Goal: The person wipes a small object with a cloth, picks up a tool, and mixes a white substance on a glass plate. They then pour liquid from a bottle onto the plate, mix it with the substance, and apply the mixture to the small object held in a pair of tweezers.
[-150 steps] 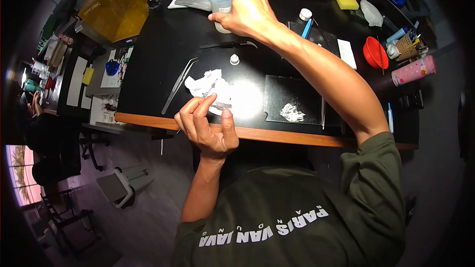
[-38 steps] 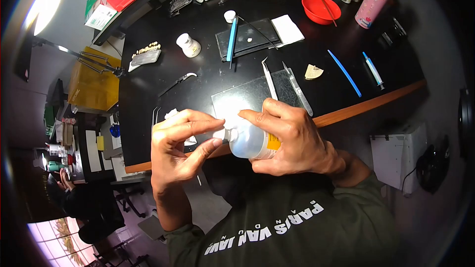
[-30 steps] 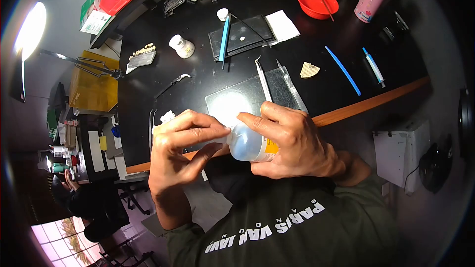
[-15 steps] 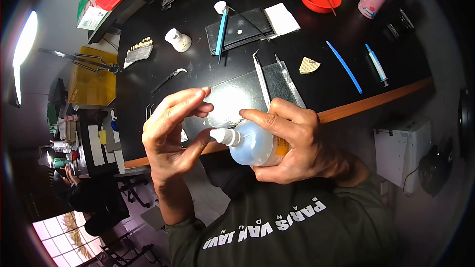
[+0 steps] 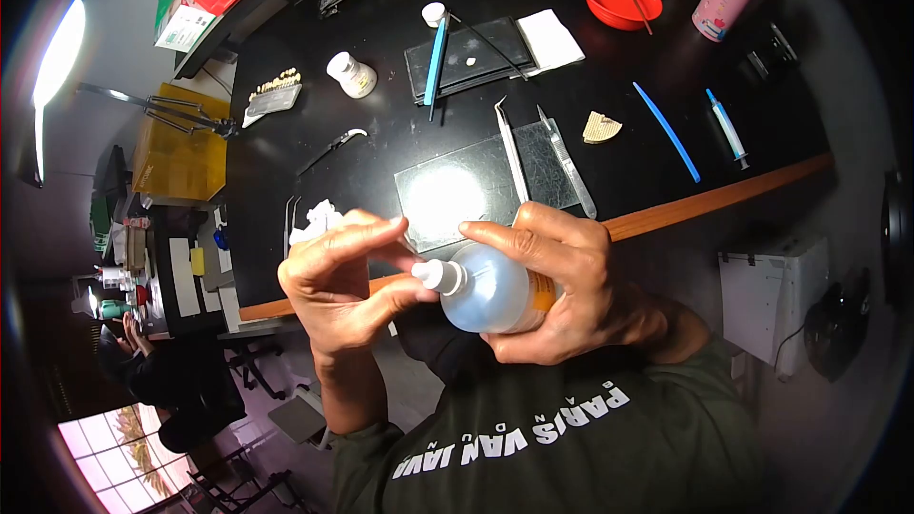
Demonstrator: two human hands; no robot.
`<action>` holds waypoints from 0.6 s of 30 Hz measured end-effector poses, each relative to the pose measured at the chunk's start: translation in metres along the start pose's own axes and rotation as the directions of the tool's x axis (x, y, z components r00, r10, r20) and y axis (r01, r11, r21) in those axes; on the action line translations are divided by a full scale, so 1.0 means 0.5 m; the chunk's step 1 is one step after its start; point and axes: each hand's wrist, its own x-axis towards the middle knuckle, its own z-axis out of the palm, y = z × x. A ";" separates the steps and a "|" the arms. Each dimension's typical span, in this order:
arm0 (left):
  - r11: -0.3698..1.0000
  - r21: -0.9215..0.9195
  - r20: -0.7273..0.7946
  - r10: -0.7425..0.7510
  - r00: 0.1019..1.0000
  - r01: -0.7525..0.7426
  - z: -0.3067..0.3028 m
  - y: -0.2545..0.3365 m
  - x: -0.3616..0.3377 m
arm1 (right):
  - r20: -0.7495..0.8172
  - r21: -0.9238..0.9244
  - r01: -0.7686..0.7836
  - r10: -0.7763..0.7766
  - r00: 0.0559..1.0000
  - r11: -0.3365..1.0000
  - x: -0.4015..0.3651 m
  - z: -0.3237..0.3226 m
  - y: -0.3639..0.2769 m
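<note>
A translucent bottle (image 5: 487,287) with bluish contents and an orange label lies tilted in my right hand (image 5: 571,276), its white nozzle pointing left. The right thumb is below the bottle; the index finger reaches over its upper side. My left hand (image 5: 357,276) is curled at the nozzle (image 5: 440,276), with the thumb and a blurred finger on either side of its white tip and the index finger raised above. Just beyond the hands, a glass plate (image 5: 486,181) reflects bright light. Tweezers (image 5: 511,150) and a scalpel-like tool (image 5: 568,164) rest on it.
Crumpled tissue (image 5: 322,217) lies beyond my left hand. Further back are a white jar (image 5: 352,75), a black slab (image 5: 481,55) and a red bowl (image 5: 619,0). A blue stick (image 5: 666,131) and syringe (image 5: 727,129) are at right. Another person (image 5: 143,362) sits far left.
My left thumb and a finger have closed in around the nozzle tip. The bottle has tipped slightly and shifted a little lower in view.
</note>
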 end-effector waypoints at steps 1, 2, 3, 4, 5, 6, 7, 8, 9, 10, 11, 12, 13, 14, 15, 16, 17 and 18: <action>1.000 0.006 0.011 -0.001 1.000 0.001 -0.002 0.001 -0.002 | -0.001 0.001 -0.005 0.005 1.000 1.000 0.001 0.000 -0.001; 1.000 0.013 0.022 -0.003 1.000 0.002 -0.002 0.003 -0.002 | 0.001 0.003 -0.009 0.009 1.000 1.000 0.002 0.000 -0.001; 1.000 -0.007 0.017 0.010 1.000 -0.010 0.011 0.010 0.001 | 0.006 0.007 -0.012 0.012 1.000 1.000 0.003 0.001 -0.002; 0.999 -0.026 0.010 0.023 1.000 -0.023 0.027 0.021 0.006 | 0.009 -0.010 -0.018 0.018 1.000 1.000 0.003 0.005 -0.003; 1.000 -0.017 -0.040 -0.009 0.999 0.008 0.047 0.044 0.011 | 0.012 -0.027 -0.023 0.023 1.000 0.999 0.002 0.010 -0.006; 1.000 0.024 -0.036 0.001 0.999 0.000 0.045 0.042 0.009 | 0.014 -0.046 -0.028 0.029 0.999 0.999 0.002 0.014 -0.007; 0.998 0.064 -0.030 0.010 0.999 -0.008 0.042 0.039 0.006 | 0.018 -0.029 -0.023 0.024 1.000 0.999 0.001 0.017 -0.007; 0.998 0.065 -0.016 0.025 1.000 -0.024 0.038 0.036 0.002 | 0.021 -0.012 -0.018 0.018 1.000 1.000 0.000 0.020 -0.007; 0.997 0.066 0.000 0.040 0.999 -0.040 0.034 0.033 -0.001 | 0.024 0.005 -0.012 0.012 1.000 1.000 -0.001 0.022 -0.006; 0.996 0.067 0.016 0.055 0.998 -0.055 0.031 0.030 -0.003 | 0.042 0.050 -0.006 0.003 0.999 0.999 -0.001 0.024 -0.002; 0.995 0.052 0.044 0.088 0.995 -0.090 0.028 0.028 -0.002 | 0.060 0.095 -0.001 -0.005 0.998 0.995 -0.001 0.025 0.002; 0.992 0.034 0.072 0.121 0.990 -0.123 0.025 0.024 0.002 | 0.076 0.139 0.003 -0.014 0.997 0.990 -0.001 0.024 0.005; 0.988 0.014 0.100 0.154 0.983 -0.156 0.023 0.021 0.005 | 0.108 0.177 -0.010 -0.010 0.994 0.984 0.001 0.021 0.007; 0.987 0.020 0.123 0.159 0.980 -0.163 0.022 0.021 0.006 | 0.141 0.214 -0.023 -0.007 0.990 0.977 0.005 0.017 0.008; 0.988 -0.007 0.113 0.154 0.982 -0.154 0.023 0.019 0.004 | 0.176 0.250 -0.036 -0.009 0.984 0.968 0.007 0.015 0.009; 0.989 -0.032 0.101 0.149 0.984 -0.146 0.023 0.014 0.001 | 0.184 0.264 -0.044 -0.006 0.983 0.964 0.008 0.017 0.011; 0.989 -0.056 0.089 0.141 0.986 -0.136 0.022 0.010 -0.006 | 0.193 0.280 -0.054 -0.001 0.981 0.959 0.006 0.021 0.014; 0.995 -0.067 0.080 0.077 0.994 -0.072 0.018 0.007 -0.023 | 0.201 0.295 -0.065 0.004 0.980 0.953 0.004 0.024 0.015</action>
